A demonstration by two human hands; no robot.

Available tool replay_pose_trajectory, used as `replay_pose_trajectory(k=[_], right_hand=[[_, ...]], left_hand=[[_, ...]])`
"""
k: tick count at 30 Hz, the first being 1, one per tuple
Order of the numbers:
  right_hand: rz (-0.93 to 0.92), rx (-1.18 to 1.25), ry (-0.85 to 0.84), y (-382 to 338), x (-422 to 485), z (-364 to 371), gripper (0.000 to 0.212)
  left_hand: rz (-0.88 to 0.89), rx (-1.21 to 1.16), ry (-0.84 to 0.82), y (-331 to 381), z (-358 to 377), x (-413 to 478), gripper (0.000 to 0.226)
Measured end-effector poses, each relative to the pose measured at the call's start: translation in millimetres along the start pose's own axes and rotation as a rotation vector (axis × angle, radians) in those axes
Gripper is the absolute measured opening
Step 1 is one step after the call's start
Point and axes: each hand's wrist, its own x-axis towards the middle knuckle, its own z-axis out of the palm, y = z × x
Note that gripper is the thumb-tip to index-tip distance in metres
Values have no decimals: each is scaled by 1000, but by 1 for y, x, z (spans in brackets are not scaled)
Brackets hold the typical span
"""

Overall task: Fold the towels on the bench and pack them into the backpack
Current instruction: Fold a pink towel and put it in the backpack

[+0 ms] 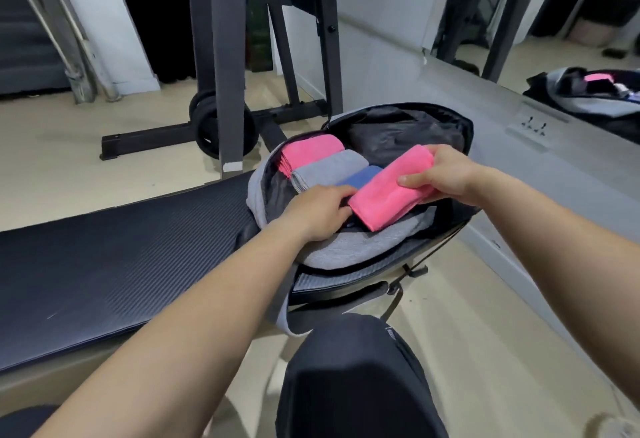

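Towels [329, 170] fill the open backpack's [346, 250] 11 o'clock side, so the right hand [446, 174] clamps a folded pink towel [391, 191] slanted over the free 5 o'clock gap. The left hand [318, 209] curls into the backpack on the bench [121, 247], probably keeping it open; its grip I cannot tell.
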Motion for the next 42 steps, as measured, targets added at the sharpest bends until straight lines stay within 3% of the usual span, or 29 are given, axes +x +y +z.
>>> replay_pose_trajectory(k=[4,7,12,15,21,23,27,30,32,36,39,42], right_hand=[[-33,-55,40,3,4,-7,41],[-53,-89,53,2,6,-11,39],[-54,-221,61,10,8,-17,40],[-62,-304,90,18,11,-20,42],[-108,-573,101,23,18,-19,54],[-103,-565,94,20,17,-18,52],[-129,-459,74,6,11,-16,38],[-150,-238,-50,-8,6,-15,32],[-147,-123,-117,-15,4,-16,30],[-85,117,-211,-17,4,-14,29],[5,67,-219,-7,9,-4,33],[82,-161,-160,2,14,9,44]], left_hand=[[32,308,137,1,4,9,38],[84,391,262,8,11,22,34],[150,314,103,-4,17,41,47],[153,386,0,-9,17,46,54],[93,514,60,-7,11,53,33],[84,471,51,-6,12,54,31],[31,155,15,-4,6,39,46],[-33,28,219,0,3,10,20],[-109,-10,258,5,2,-5,9],[-197,-69,65,14,0,-24,22],[-167,-86,-1,23,0,-34,28],[-97,-172,35,33,-5,-44,20]])
